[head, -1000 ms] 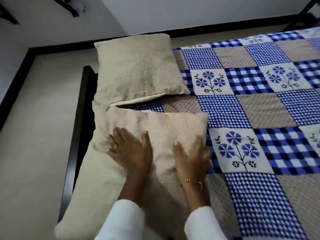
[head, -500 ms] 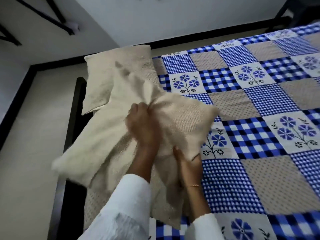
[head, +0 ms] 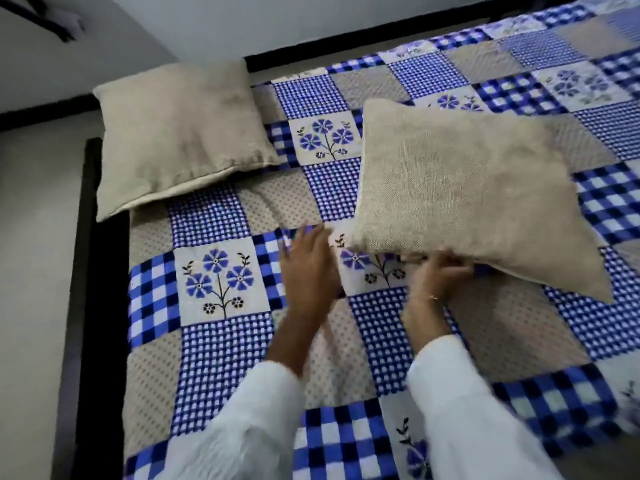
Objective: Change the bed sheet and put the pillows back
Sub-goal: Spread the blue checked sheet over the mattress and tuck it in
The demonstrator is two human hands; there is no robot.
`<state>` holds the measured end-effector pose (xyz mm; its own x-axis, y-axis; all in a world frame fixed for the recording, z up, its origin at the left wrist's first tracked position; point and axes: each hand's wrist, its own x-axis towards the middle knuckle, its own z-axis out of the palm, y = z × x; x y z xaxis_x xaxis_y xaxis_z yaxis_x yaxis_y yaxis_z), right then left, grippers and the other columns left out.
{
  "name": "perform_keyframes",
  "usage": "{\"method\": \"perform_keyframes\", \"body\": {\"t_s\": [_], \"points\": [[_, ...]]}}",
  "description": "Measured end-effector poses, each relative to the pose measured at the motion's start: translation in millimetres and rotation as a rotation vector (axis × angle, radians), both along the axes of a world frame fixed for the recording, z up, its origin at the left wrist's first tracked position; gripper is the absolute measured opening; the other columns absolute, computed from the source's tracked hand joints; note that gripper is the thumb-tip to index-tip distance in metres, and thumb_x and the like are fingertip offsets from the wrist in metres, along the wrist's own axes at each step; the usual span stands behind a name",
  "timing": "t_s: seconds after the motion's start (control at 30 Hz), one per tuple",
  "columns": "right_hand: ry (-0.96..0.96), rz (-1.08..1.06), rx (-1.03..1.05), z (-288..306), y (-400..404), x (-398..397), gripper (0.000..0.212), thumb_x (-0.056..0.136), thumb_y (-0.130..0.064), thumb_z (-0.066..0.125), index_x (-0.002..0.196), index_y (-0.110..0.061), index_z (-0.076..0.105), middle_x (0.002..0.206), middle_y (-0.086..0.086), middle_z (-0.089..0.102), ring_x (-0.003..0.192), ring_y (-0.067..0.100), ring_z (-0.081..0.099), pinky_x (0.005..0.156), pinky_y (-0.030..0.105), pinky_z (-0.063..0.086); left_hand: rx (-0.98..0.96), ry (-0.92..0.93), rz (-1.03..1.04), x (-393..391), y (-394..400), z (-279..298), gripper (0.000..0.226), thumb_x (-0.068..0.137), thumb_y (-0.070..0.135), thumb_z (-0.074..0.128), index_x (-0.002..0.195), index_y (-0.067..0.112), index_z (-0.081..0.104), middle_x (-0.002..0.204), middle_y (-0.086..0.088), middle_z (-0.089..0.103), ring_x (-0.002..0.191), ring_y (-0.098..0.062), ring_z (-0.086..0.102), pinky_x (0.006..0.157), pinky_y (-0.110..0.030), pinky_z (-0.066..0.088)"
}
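Observation:
A blue, white and beige patchwork sheet (head: 221, 341) with flower squares covers the bed. One beige pillow (head: 180, 133) lies flat at the bed's far left corner. A second beige pillow (head: 460, 195) is out over the middle of the bed, tilted. My right hand (head: 438, 277) grips its near edge from below. My left hand (head: 308, 268) hovers over the sheet just left of that pillow with its fingers straight, holding nothing.
The bed's black frame (head: 93, 271) runs along the left side, with pale floor (head: 31, 271) beyond it. A light wall with a black skirting (head: 346, 36) stands behind the bed. White sleeves (head: 467, 410) cover both forearms.
The near pillow left the bed's left edge and swung right to the middle of the bed. My left hand let go of it; my right hand still holds its edge.

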<state>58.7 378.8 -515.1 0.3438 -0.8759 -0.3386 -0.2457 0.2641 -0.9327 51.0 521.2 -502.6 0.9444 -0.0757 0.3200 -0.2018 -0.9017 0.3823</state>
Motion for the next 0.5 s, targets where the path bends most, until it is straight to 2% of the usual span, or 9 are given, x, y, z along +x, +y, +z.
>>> {"method": "perform_keyframes", "body": {"t_s": [0.07, 0.13, 0.2, 0.27, 0.33, 0.4, 0.5], "points": [[-0.05, 0.337, -0.365, 0, 53, -28, 0.039, 0.082, -0.004, 0.051, 0.118, 0.011, 0.048, 0.11, 0.02, 0.054, 0.095, 0.028, 0.052, 0.081, 0.035, 0.045, 0.084, 0.079, 0.232, -23, 63, -28, 0.032, 0.083, 0.016, 0.044, 0.104, 0.003, 0.066, 0.108, -0.017, 0.066, 0.106, -0.04, 0.061, 0.087, -0.061, 0.045], [-0.06, 0.819, -0.709, -17, 116, -62, 0.038, 0.079, -0.014, 0.048, 0.113, 0.0, 0.058, 0.111, 0.019, 0.057, 0.101, 0.029, 0.052, 0.085, 0.036, 0.048, 0.158, 0.282, 0.46, -52, 122, -45, 0.032, 0.087, 0.012, 0.047, 0.114, 0.002, 0.06, 0.119, -0.019, 0.06, 0.118, -0.04, 0.05, 0.097, -0.058, 0.037], [-0.11, 1.177, -0.896, -40, 161, -87, 0.039, 0.079, -0.022, 0.043, 0.112, -0.011, 0.062, 0.113, 0.013, 0.06, 0.105, 0.026, 0.053, 0.082, 0.037, 0.053, 0.08, 0.385, 0.686, -70, 167, -53, 0.033, 0.089, 0.013, 0.046, 0.117, -0.004, 0.054, 0.117, -0.028, 0.056, 0.117, -0.044, 0.046, 0.097, -0.054, 0.033], [-0.043, 1.442, -1.047, -62, 192, -100, 0.046, 0.08, -0.037, 0.04, 0.119, -0.021, 0.059, 0.126, 0.011, 0.057, 0.121, 0.031, 0.045, 0.09, 0.05, 0.049, -0.079, 0.389, 0.855, -82, 203, -54, 0.032, 0.089, 0.014, 0.051, 0.112, -0.009, 0.052, 0.111, -0.034, 0.053, 0.108, -0.049, 0.049, 0.091, -0.053, 0.037], [0.101, 1.611, -1.22, -78, 219, -113, 0.057, 0.081, -0.056, 0.032, 0.127, -0.031, 0.053, 0.14, 0.006, 0.047, 0.131, 0.031, 0.034, 0.102, 0.059, 0.029, -0.194, 0.421, 0.941, -87, 224, -53, 0.037, 0.089, 0.021, 0.056, 0.112, -0.008, 0.052, 0.115, -0.032, 0.05, 0.108, -0.049, 0.05, 0.088, -0.053, 0.042], [0.18, 1.673, -1.231, -81, 241, -126, 0.062, 0.082, -0.062, 0.027, 0.131, -0.032, 0.048, 0.144, 0.004, 0.043, 0.134, 0.03, 0.033, 0.105, 0.058, 0.013, -0.265, 0.412, 1.004, -84, 235, -55, 0.041, 0.088, 0.026, 0.059, 0.113, -0.007, 0.053, 0.117, -0.03, 0.05, 0.108, -0.048, 0.05, 0.088, -0.052, 0.042], [0.137, 1.649, -1.255, -79, 285, -150, 0.058, 0.085, -0.056, 0.03, 0.134, -0.029, 0.044, 0.141, -0.002, 0.046, 0.131, 0.025, 0.041, 0.106, 0.055, 0.013, -0.312, 0.432, 1.024, -83, 262, -64, 0.037, 0.089, 0.026, 0.059, 0.106, -0.007, 0.057, 0.112, -0.03, 0.055, 0.104, -0.047, 0.053, 0.087, -0.05, 0.043]]}}
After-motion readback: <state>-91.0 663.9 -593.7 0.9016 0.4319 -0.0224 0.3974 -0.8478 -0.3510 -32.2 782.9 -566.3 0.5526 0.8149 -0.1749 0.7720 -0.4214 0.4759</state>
